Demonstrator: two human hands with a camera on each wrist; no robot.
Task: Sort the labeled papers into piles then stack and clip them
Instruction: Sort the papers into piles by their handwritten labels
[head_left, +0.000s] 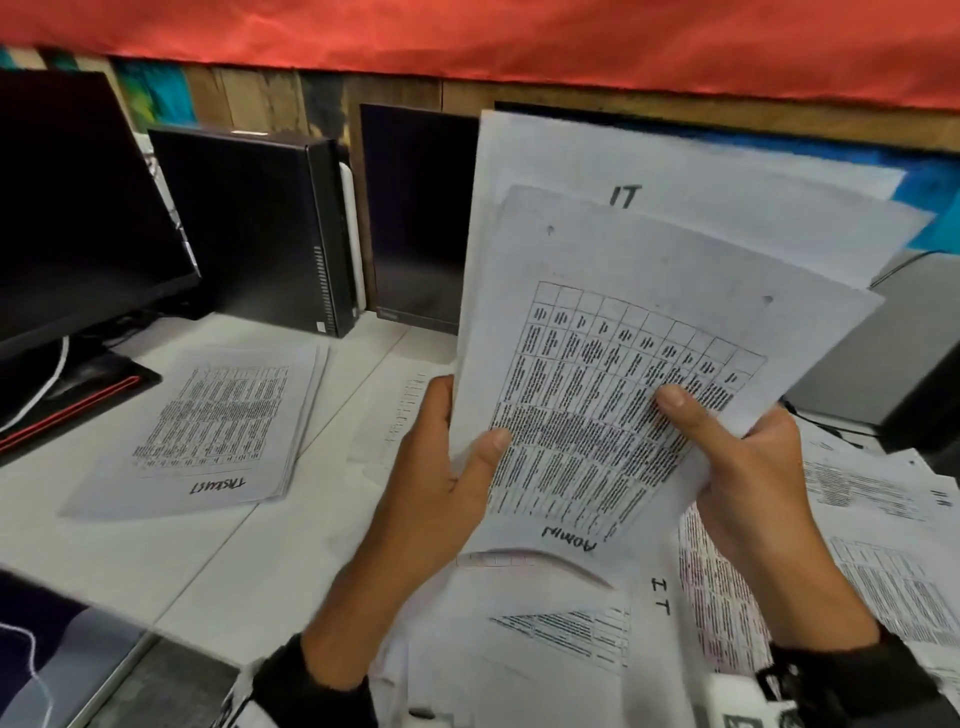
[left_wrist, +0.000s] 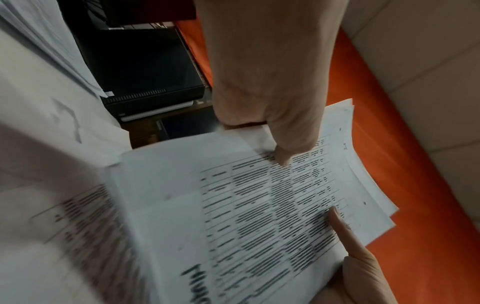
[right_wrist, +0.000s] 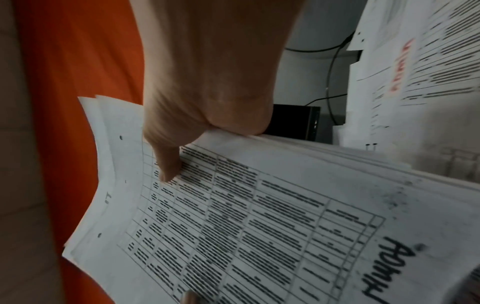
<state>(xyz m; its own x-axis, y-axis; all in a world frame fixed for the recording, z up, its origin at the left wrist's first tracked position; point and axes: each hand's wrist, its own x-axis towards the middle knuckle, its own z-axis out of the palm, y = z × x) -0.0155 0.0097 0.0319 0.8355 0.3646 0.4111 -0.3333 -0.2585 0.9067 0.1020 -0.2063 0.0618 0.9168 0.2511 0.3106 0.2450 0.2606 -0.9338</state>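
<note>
Head view: fanned sheaf of papers (head_left: 623, 322), top sheet marked ADMIN, raised above the counter (head_left: 171, 561), left hand (head_left: 441, 467) and right hand (head_left: 748, 467) each in a pinching grip; left-wrist view: thumb on table print; right-wrist view: likewise.

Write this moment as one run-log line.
left hand: grips paper stack | right hand: grips same | top sheet: ADMIN | desk pile: TASKLIST

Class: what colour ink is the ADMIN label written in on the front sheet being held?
Black, on the front sheet; clearest in the right wrist view.
</note>
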